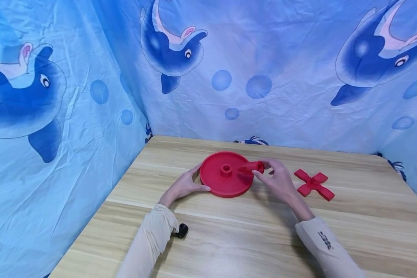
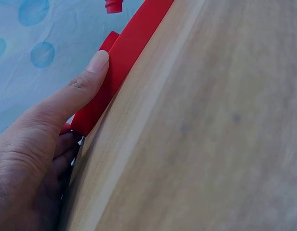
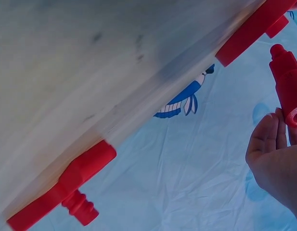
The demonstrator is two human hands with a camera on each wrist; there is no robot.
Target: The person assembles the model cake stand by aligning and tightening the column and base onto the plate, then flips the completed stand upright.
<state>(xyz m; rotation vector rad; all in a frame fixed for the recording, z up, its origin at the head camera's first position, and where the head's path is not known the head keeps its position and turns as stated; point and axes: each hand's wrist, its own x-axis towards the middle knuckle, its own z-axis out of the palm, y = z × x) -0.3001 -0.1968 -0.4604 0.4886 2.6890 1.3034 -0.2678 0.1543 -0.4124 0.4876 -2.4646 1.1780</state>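
A red round disc (image 1: 226, 188) with a raised rim and a hollow stub at its centre lies flat on the wooden table. At its left edge my left hand (image 1: 184, 186) grips the rim; the left wrist view shows the thumb pressed against the disc's side wall (image 2: 120, 57), fingers partly hidden behind. My right hand (image 1: 278, 180) holds a red stepped tube (image 1: 253, 166) by its wide hollow end, above the disc's right side. The tube's narrow tip points left toward the stub. In the right wrist view, the tube (image 3: 289, 89) is apart from the disc.
To the right of my right hand, a red cross-shaped piece (image 1: 312, 183) with a ridged peg lies on the table (image 1: 229, 239). A small black object (image 1: 182, 230) shows beside my left sleeve. Blue dolphin-print cloth (image 1: 208, 108) hangs behind and at both sides.
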